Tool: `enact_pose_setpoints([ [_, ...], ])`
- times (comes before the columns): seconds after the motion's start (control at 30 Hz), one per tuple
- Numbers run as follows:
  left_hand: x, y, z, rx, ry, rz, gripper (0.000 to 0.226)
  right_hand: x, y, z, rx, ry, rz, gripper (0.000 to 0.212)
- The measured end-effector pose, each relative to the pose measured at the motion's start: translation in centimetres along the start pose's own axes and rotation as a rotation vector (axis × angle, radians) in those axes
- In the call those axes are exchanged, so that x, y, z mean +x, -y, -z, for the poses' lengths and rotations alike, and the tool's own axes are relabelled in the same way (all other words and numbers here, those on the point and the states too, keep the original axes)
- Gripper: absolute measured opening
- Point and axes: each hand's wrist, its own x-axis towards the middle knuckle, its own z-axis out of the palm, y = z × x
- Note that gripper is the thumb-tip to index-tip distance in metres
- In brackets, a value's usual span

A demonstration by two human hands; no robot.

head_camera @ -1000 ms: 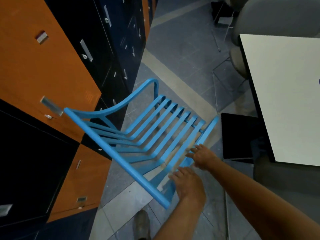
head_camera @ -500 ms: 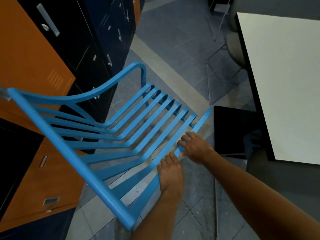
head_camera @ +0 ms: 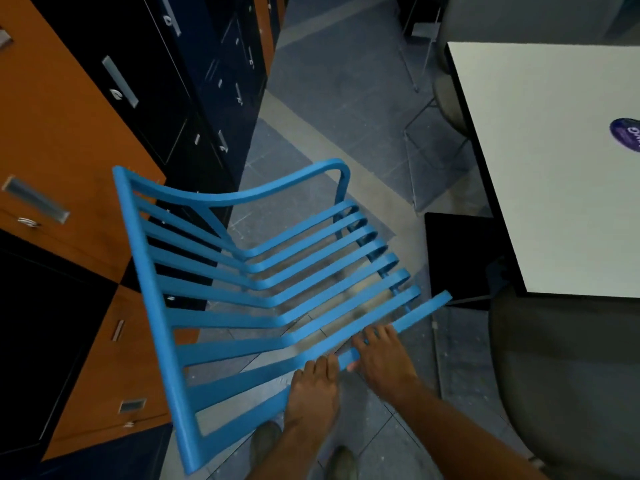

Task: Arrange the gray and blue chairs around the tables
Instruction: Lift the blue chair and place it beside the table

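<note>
I see the blue chair [head_camera: 263, 296] right in front of me. It is tipped on its side, and its long slats run across my view. It is over the floor [head_camera: 329, 98], in the lane between the lockers and the table. I cannot tell if any of its legs touch the floor.

My left hand [head_camera: 313, 393] grips the blue bar on the side of the chair nearest to me, with the fingers curled over the top of it. My right hand [head_camera: 384, 358] grips the same bar, just beside the left hand. Its fingers lie over the bar and its thumb is tucked under.

Along the left edge of the floor stand orange lockers [head_camera: 62, 133] and dark lockers [head_camera: 214, 81].

On my right is the white table [head_camera: 554, 185], with a round purple sticker [head_camera: 627, 135] on top.

A near gray chair [head_camera: 571, 375] sits at the near edge of the table, close to my right arm. A far gray chair [head_camera: 450, 102] sits by the table's far left corner.

A black panel [head_camera: 457, 258] stands under the table's near left corner, near the front end of the blue chair.

My two shoes [head_camera: 265, 445] show on the floor below my hands.
</note>
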Motion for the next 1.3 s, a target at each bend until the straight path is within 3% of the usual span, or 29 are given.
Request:
enact_pose_setpoints([
  [0.2,-2.7,3.6,-2.8,0.065,0.181,-0.036,0.071,-2.6,4.4,-1.0,0.008,0.022,0.015,0.055],
  [0.37,-5.5,7.0,-3.3,0.142,0.149,-0.164,0.076,-2.8,7.5,-1.8,0.1,0.014,0.062,0.067],
  [0.43,-6.0,8.0,-3.3,0.135,0.064,-0.196,0.078,-2.9,8.2,-2.3,0.141,0.021,0.065,0.073],
  [0.57,-6.4,8.1,-2.5,0.077,0.068,-0.198,0.066,-3.4,8.2,-3.6,0.215,0.033,0.021,0.079],
  [0.7,-5.4,7.0,-3.1,-0.02,0.064,-0.103,0.065,-4.0,5.5,-5.0,0.267,0.007,-0.022,0.076],
  [1.03,-2.5,8.0,-4.4,0.03,-0.059,-0.226,0.054,-3.1,3.2,-5.3,0.2,0.054,-0.056,0.075],
  [1.3,2.7,8.9,-1.1,0.103,-0.085,-0.275,0.044,-0.2,0.7,-2.5,0.193,0.076,-0.107,0.066],
])
